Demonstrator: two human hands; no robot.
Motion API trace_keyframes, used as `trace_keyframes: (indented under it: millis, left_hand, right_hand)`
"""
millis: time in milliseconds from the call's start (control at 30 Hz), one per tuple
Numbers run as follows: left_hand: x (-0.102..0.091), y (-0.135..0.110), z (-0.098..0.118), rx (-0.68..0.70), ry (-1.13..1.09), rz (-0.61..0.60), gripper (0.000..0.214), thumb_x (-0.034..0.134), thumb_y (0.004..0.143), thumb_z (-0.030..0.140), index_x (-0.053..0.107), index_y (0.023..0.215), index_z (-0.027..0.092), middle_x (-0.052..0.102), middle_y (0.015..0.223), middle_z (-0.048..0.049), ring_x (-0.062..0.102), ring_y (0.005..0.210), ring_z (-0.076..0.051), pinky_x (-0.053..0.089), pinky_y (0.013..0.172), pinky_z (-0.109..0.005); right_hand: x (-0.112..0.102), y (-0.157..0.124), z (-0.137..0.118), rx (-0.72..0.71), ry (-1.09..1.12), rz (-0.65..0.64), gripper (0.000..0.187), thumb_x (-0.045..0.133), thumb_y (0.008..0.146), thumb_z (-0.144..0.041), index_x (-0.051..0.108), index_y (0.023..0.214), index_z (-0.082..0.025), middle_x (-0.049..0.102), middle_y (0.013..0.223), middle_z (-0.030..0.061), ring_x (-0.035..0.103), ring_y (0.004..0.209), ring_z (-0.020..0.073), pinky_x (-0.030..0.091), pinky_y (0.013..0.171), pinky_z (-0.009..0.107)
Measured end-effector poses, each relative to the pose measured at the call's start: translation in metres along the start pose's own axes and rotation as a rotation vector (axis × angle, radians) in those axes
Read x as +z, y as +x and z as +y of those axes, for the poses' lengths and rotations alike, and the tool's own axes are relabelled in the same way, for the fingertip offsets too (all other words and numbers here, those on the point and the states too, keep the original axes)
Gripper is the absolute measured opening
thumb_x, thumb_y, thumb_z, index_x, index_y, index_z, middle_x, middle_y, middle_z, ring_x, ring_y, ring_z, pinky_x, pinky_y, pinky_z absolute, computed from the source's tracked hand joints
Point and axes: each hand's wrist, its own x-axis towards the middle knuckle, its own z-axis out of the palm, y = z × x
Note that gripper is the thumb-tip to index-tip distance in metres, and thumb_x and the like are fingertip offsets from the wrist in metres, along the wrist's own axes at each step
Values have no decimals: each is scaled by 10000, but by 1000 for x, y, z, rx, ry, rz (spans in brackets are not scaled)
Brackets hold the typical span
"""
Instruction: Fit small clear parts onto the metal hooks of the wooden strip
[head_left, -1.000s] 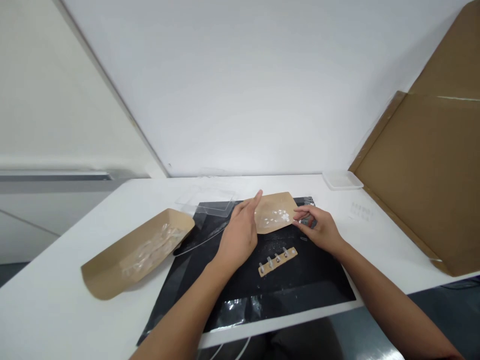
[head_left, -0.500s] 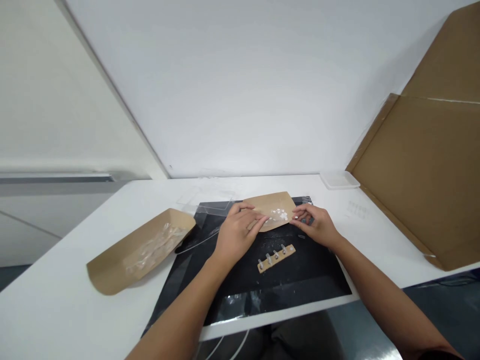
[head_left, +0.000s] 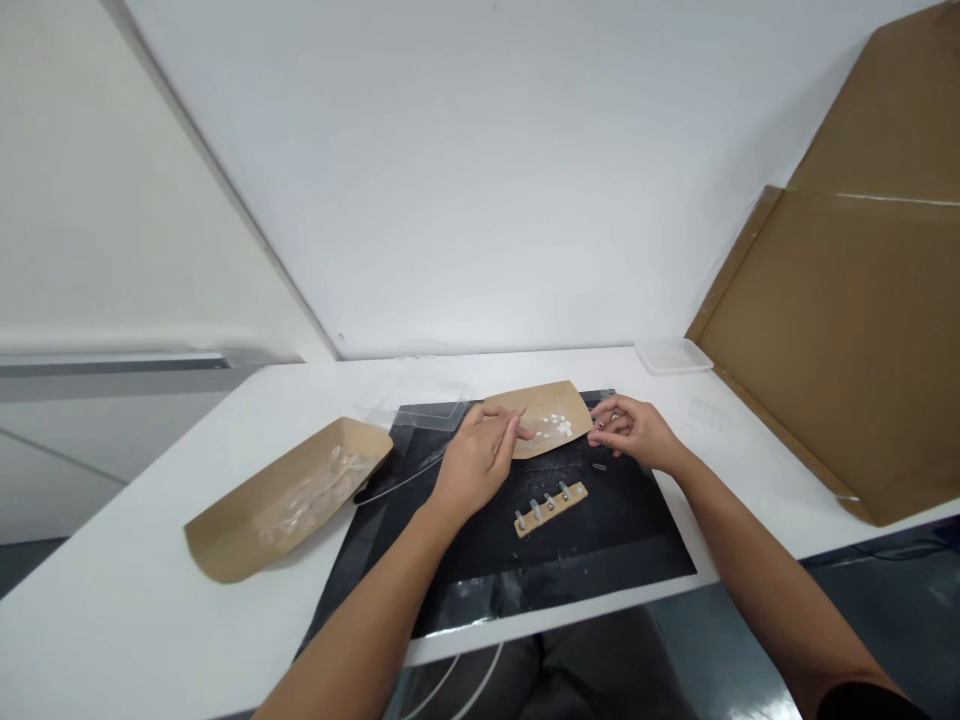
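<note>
1. The left hand (head_left: 474, 462) reaches over the left part of the small brown tray (head_left: 536, 398), fingers drawn close together; I can't tell whether they have hold of anything.
2. The right hand (head_left: 636, 435) is at that tray's right end, thumb and fingertips nearly meeting; whatever may be between them is too small for me to make out.
3. The small tray, with white bits (head_left: 562, 427) in it, lies toward the desk's (head_left: 112, 610) far edge, on the black mat (head_left: 491, 550).
4. Closer to the desk's near edge, a tan strip (head_left: 558, 508) bears a row of clear pegs (head_left: 535, 509).
5. A longer brown tray (head_left: 240, 525) of clear pieces (head_left: 315, 495) sits toward the desk's left edge.
6. By the far edge, right of the mat, is a shallow clear container (head_left: 673, 357); brown cardboard (head_left: 847, 330) stands along the right edge.
</note>
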Motion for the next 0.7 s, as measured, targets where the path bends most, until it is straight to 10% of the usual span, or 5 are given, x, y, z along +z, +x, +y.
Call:
trace_keyframes:
  millis: [267, 700]
  left_hand:
    - [-3, -2, 11, 176, 79, -141, 170, 619, 1020, 281, 748, 1051, 176, 775, 849, -56, 660, 809, -219, 578, 810, -386]
    - [1, -4, 20, 159, 25, -133, 173, 583, 1013, 208, 698, 1140, 181, 717, 1020, -94, 672, 974, -235, 581, 885, -386]
  right_hand:
    - [17, -3, 3, -9, 24, -214, 471, 886, 797, -511, 681, 1066, -184, 754, 887, 30, 769, 717, 166, 666, 602, 263]
    - [24, -6, -2, -265, -214, 39, 327, 781, 920, -435, 683, 1156, -231, 730, 1014, 78, 741, 851, 207, 648, 526, 273]
